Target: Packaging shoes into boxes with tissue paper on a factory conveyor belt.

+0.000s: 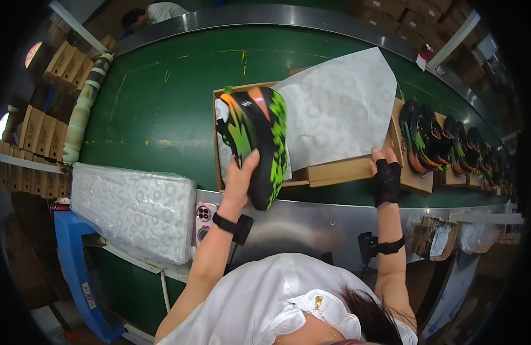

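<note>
My left hand (pixel 240 179) grips a black sneaker (pixel 255 135) with green and orange patches, held tilted on its side over an open cardboard shoebox (pixel 220 183). The speckled green and black sole faces right. Patterned white tissue paper (pixel 334 109) spreads from the box across its opened lid (pixel 343 171). At the lid's right end my right hand (pixel 386 177), in a black fingerless glove, has its fingers closed around the cardboard edge, beside the paper's lower corner. The box's inside is mostly hidden by the sneaker and paper.
More sneakers (pixel 422 138) on shoeboxes line the green conveyor belt (pixel 162 109) at right. A plastic-wrapped stack of tissue paper (pixel 133 210) lies at left, next to a phone (pixel 203 221). Stacked cartons (pixel 38 135) stand farther left. A person (pixel 162 11) bends beyond the belt.
</note>
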{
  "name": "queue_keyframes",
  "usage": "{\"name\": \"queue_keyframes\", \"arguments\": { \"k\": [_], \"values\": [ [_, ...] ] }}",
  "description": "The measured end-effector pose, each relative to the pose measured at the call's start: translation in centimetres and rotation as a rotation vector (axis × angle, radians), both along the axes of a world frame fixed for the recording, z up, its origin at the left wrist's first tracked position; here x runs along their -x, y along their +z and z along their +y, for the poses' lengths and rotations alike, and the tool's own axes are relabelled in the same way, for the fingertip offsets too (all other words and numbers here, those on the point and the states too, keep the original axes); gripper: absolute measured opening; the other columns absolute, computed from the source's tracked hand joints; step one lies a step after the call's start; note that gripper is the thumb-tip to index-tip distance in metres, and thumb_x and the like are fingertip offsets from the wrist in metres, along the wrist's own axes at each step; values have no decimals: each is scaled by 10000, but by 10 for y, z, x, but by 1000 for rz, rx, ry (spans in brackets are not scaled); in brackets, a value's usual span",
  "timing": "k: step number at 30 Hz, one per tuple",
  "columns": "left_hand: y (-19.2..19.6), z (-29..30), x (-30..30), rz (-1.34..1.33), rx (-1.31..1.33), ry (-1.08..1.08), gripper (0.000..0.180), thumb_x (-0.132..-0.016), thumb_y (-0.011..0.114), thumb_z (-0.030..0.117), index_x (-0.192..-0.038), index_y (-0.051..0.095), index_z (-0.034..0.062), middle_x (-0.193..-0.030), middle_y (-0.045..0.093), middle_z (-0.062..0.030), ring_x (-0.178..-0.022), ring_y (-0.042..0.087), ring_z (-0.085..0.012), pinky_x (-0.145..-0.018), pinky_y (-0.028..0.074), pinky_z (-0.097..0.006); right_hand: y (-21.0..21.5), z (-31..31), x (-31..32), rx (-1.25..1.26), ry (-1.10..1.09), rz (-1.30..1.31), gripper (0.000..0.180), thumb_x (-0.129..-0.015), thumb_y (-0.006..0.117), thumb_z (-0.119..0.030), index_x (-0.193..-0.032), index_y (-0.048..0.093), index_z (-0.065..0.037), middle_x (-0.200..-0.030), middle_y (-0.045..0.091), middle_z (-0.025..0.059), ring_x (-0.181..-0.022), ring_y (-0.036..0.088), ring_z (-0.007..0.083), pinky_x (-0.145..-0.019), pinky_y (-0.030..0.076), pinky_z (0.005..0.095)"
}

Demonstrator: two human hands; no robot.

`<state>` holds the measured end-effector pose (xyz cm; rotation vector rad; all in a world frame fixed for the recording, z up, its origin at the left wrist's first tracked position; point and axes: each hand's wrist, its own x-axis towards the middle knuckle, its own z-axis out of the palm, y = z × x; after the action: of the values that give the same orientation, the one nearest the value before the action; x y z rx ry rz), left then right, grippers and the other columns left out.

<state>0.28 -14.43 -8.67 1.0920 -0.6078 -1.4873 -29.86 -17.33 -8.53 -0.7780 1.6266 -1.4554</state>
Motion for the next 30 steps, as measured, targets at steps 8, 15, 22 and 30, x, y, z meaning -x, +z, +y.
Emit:
{"name": "queue_keyframes", "arguments": {
  "k": [8, 15, 22, 30],
  "values": [
    [-73, -55, 10, 99, -185, -57, 479, -832, 552, 347, -1107, 458, -33, -932, 564, -73, -857, 554, -150, -681, 479, -305, -36, -29, -24, -120, 18, -595, 246, -732, 587, -14, -923, 431, -13, -812, 509, 81, -709, 517, 142, -617, 428, 258],
    [-104, -59, 6, -390, -331, -172, 343, -851, 527, 227, -989, 552, -86, -829, 596, -99, -699, 560, -118, -598, 446, -231, 4, 27, -109, 497, 984, 808, 306, -657, 513, 25, -938, 581, -76, -758, 574, 118, -755, 560, 290, -662, 459, 347],
    [-63, -24, -59, -1367, 374, 649, 276, -789, 557, 216, -921, 573, -26, -854, 603, -163, -719, 575, -318, -664, 444, -375, -104, 79, -56, -326, 981, -100, 550, -748, 646, -202, -1222, 400, -71, -1176, 486, 75, -935, 540, 146, -678, 462, 300],
    [-72, 5, -87, -1385, 17, 7, 188, -781, 438, 108, -738, 533, -49, -714, 547, -270, -729, 524, -437, -662, 404, -499, -76, 31, -96, 152, 153, 169, 372, -753, 569, -73, -1097, 446, -2, -1028, 524, 82, -880, 531, 185, -745, 441, 322]
  ]
}}
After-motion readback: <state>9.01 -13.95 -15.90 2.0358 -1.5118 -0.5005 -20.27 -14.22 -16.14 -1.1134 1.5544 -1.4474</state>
